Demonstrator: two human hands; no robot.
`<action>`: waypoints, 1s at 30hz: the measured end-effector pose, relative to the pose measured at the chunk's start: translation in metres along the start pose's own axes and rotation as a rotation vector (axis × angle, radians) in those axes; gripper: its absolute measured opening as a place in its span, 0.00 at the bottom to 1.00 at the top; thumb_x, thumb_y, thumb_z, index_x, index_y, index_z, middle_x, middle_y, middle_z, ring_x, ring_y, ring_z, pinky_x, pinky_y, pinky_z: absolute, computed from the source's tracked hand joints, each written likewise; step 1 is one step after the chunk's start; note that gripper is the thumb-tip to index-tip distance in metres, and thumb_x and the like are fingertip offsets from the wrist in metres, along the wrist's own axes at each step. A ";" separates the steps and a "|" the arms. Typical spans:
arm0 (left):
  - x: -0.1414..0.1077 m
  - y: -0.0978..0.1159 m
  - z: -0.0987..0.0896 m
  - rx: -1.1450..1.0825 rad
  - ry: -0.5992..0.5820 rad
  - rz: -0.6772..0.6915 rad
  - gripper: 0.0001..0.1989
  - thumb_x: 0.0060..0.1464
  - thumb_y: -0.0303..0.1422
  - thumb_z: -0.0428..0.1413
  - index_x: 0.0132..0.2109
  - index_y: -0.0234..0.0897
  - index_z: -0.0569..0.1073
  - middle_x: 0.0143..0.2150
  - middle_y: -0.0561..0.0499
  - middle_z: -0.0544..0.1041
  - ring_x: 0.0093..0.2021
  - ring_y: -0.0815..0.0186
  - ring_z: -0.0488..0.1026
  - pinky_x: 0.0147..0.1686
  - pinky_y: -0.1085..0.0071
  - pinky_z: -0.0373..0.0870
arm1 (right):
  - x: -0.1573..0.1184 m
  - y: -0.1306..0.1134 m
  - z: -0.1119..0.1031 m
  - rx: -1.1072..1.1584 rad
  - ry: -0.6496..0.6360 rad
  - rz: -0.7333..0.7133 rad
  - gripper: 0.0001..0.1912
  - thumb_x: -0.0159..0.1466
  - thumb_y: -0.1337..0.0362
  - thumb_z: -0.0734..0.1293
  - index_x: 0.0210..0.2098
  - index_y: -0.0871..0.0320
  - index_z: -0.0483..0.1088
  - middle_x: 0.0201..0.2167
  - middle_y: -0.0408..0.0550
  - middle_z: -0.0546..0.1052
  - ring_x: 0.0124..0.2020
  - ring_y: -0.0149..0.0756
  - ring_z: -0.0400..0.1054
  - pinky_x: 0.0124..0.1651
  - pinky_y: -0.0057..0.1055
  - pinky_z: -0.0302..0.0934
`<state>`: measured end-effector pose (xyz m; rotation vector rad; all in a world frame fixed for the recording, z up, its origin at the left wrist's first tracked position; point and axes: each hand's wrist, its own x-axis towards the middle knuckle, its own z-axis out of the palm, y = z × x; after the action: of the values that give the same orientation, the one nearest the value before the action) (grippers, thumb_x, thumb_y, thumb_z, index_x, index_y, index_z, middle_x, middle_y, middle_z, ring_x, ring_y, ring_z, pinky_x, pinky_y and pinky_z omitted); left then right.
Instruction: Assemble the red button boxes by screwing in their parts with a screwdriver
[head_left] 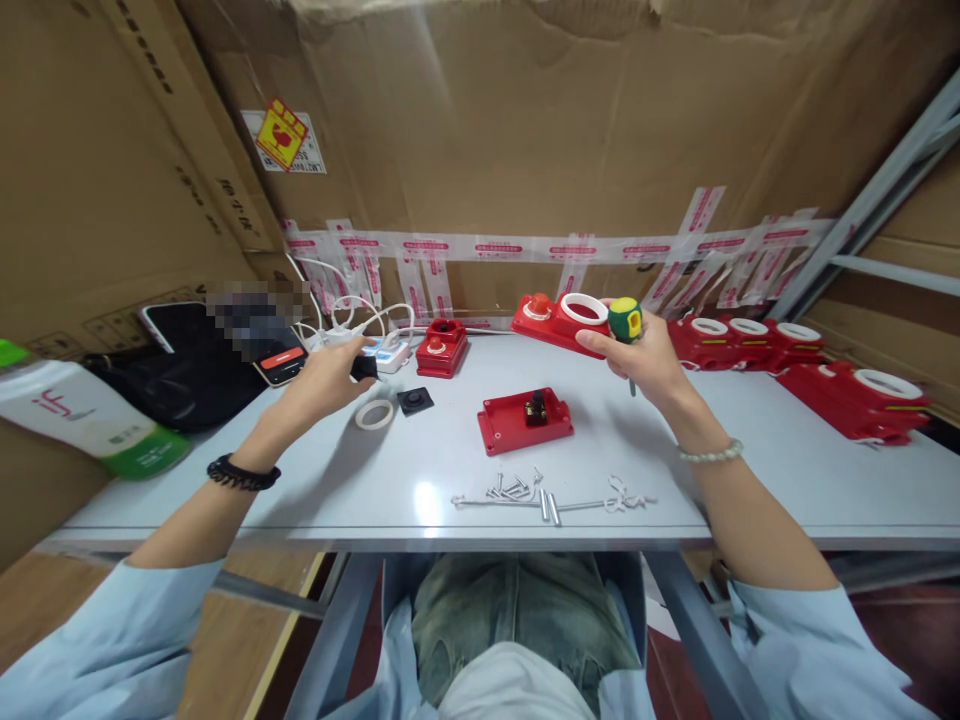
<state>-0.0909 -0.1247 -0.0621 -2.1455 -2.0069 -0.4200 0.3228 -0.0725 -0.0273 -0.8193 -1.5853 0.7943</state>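
At the left, my left hand point(324, 378) has its fingers closed on a small black part point(365, 367), above a loose white ring point(374, 415) and a black square piece with a round centre point(415, 400). My right hand point(646, 358) grips a screwdriver point(625, 320) with a yellow-green handle, its shaft pointing down. Right by that thumb is a red housing cover point(553, 322) with a white ring and a red knob; whether the hand also holds it, I cannot tell. Between the hands, an open red housing base point(510, 420) contains a black-and-brass switch block point(535, 408).
Screws point(514, 489) and metal pins point(550, 507) lie near the front edge with a thin tied rod. A smaller red box point(442, 348) stands behind. Several red housings point(855, 395) line the right. A power strip point(390, 355), phone point(281, 365) and bottle point(90, 415) are left.
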 end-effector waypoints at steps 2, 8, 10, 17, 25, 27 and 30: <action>-0.001 0.015 0.003 0.001 0.024 0.041 0.28 0.54 0.38 0.53 0.60 0.33 0.66 0.55 0.37 0.75 0.55 0.45 0.72 0.52 0.55 0.67 | 0.000 0.001 0.001 0.000 -0.003 -0.001 0.22 0.45 0.56 0.80 0.34 0.57 0.72 0.24 0.38 0.66 0.24 0.25 0.56 0.22 0.25 0.49; -0.008 0.037 0.011 0.134 -0.033 0.003 0.24 0.58 0.39 0.52 0.60 0.35 0.67 0.52 0.36 0.75 0.56 0.42 0.69 0.51 0.48 0.64 | 0.001 0.004 0.001 -0.021 -0.006 -0.012 0.22 0.45 0.55 0.81 0.33 0.56 0.72 0.26 0.39 0.66 0.26 0.27 0.58 0.23 0.26 0.50; -0.009 0.035 0.014 0.091 -0.012 0.009 0.24 0.58 0.40 0.51 0.59 0.35 0.68 0.52 0.37 0.75 0.56 0.42 0.69 0.52 0.47 0.64 | 0.001 0.005 0.001 -0.024 -0.005 -0.017 0.22 0.44 0.55 0.81 0.33 0.56 0.72 0.26 0.39 0.66 0.26 0.27 0.58 0.23 0.26 0.50; -0.007 0.036 0.037 -0.199 -0.176 0.149 0.26 0.56 0.48 0.53 0.55 0.38 0.70 0.55 0.40 0.75 0.55 0.48 0.72 0.54 0.52 0.66 | 0.000 0.004 0.003 -0.049 -0.017 -0.012 0.22 0.45 0.54 0.80 0.33 0.56 0.71 0.25 0.39 0.65 0.25 0.26 0.55 0.24 0.27 0.49; 0.005 0.037 0.030 -0.286 -0.251 0.186 0.32 0.62 0.56 0.41 0.61 0.40 0.66 0.62 0.42 0.71 0.61 0.49 0.67 0.60 0.53 0.61 | -0.002 0.002 0.003 -0.076 -0.025 -0.003 0.22 0.45 0.55 0.80 0.33 0.56 0.71 0.25 0.38 0.65 0.25 0.26 0.54 0.24 0.27 0.49; 0.006 0.036 0.029 -0.230 -0.302 0.142 0.32 0.64 0.55 0.36 0.62 0.41 0.66 0.62 0.42 0.71 0.63 0.48 0.66 0.61 0.48 0.58 | -0.002 0.002 0.003 -0.076 -0.024 -0.002 0.22 0.45 0.56 0.80 0.33 0.56 0.71 0.24 0.38 0.65 0.25 0.26 0.54 0.25 0.27 0.50; 0.003 0.026 0.028 -0.161 -0.326 0.065 0.32 0.64 0.53 0.33 0.62 0.41 0.67 0.63 0.42 0.70 0.64 0.46 0.65 0.62 0.45 0.55 | -0.001 0.002 0.003 -0.082 -0.022 -0.003 0.22 0.45 0.58 0.80 0.34 0.57 0.71 0.25 0.38 0.66 0.25 0.26 0.55 0.26 0.27 0.51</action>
<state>-0.0629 -0.1154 -0.0857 -2.5109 -2.1217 -0.2412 0.3197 -0.0730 -0.0300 -0.8698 -1.6474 0.7422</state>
